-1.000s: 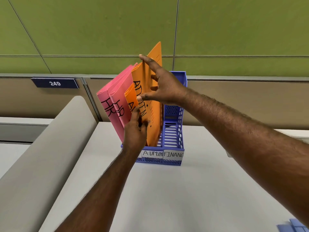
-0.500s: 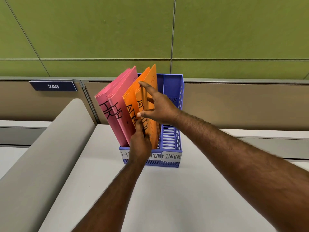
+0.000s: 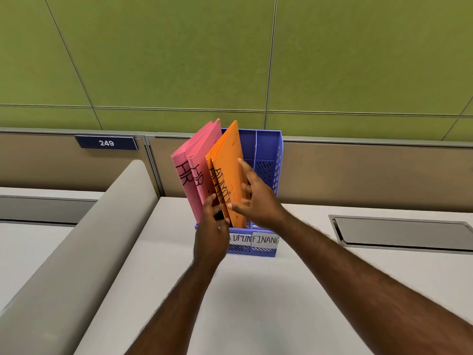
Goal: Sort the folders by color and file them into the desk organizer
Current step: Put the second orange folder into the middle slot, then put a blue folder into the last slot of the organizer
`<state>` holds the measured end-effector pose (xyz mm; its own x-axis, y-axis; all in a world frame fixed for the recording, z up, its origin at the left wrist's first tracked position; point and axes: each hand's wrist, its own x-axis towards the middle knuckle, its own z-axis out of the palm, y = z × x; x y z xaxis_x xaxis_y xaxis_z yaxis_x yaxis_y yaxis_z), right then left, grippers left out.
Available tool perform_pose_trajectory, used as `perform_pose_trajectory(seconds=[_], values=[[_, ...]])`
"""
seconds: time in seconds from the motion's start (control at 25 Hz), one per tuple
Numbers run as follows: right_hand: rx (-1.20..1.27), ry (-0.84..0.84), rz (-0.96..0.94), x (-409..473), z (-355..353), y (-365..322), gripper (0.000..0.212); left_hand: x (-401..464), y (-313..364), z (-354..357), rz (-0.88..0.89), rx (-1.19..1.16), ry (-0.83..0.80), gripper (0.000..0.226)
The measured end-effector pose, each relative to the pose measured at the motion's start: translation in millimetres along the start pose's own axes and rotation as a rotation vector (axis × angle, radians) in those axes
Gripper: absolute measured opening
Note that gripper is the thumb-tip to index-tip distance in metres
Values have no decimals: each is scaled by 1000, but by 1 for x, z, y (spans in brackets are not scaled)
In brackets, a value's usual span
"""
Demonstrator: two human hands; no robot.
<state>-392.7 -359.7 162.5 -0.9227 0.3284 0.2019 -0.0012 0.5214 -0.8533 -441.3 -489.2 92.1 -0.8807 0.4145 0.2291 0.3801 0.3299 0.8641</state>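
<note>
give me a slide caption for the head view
Both hands settle orange folders beside pink folders in the blue organizer.

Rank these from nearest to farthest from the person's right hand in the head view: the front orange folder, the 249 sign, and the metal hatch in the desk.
1. Front orange folder: the right hand touches it.
2. Metal hatch: set in the desk, off to the right.
3. 249 sign: on the partition, far left.

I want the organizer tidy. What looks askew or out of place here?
The pink folders and orange folders lean left instead of standing upright in the organizer. The FINANCE slot looks empty. Nothing seems damaged.
</note>
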Motion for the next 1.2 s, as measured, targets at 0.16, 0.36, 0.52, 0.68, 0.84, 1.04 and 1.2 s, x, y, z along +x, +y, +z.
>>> perform_pose_trajectory(seconds=[0.16, 0.36, 0.52, 0.68, 0.84, 1.04, 1.2], values=[[20, 53, 103, -78, 10, 21, 95, -50, -7, -15, -44, -49, -42, 63], [100, 204, 325, -192, 17, 58, 85, -126, -23, -6, -30, -29, -215, 66], [98, 339, 410, -273, 12, 78, 75, -179, -27, 16, 47, -27, -391, 60], [44, 410, 460, -342, 2, 92, 68, -226, -16, 47, 87, -18, -542, 55], [-32, 500, 534, -404, -27, 106, 64, -261, 9, 86, 127, -42, -661, 54], [-120, 674, 577, -466, -72, 126, 57, -300, 48, 135, 169, -40, -761, 52], [-156, 722, 592, -514, -121, 147, 51, -329, 79, 175, 190, -12, -798, 52]])
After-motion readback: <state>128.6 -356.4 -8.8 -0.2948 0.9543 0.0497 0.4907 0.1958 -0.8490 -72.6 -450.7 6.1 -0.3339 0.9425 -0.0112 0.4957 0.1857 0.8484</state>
